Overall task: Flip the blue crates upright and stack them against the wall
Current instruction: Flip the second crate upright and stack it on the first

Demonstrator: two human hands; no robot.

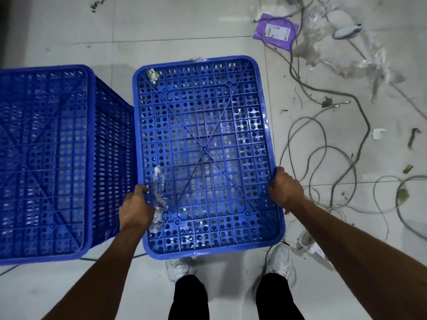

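Note:
Two blue perforated crates stand upside down on the tiled floor, their ribbed bottoms facing me. The right crate (205, 148) is directly in front of me. My left hand (136, 209) grips its left edge near the front corner, and my right hand (285, 188) grips its right edge. A strip of crumpled clear tape (158, 199) clings to this crate's bottom beside my left hand, and a smaller scrap (153, 75) lies at the far left corner. The left crate (46, 158) sits beside it, touched by neither hand.
Grey cables (335, 158) sprawl over the floor to the right, with clear plastic wrap (342, 58) and a purple mailer bag (276, 32) farther back. Small paper and debris bits lie among them. My white shoes (279, 262) stand just behind the crate.

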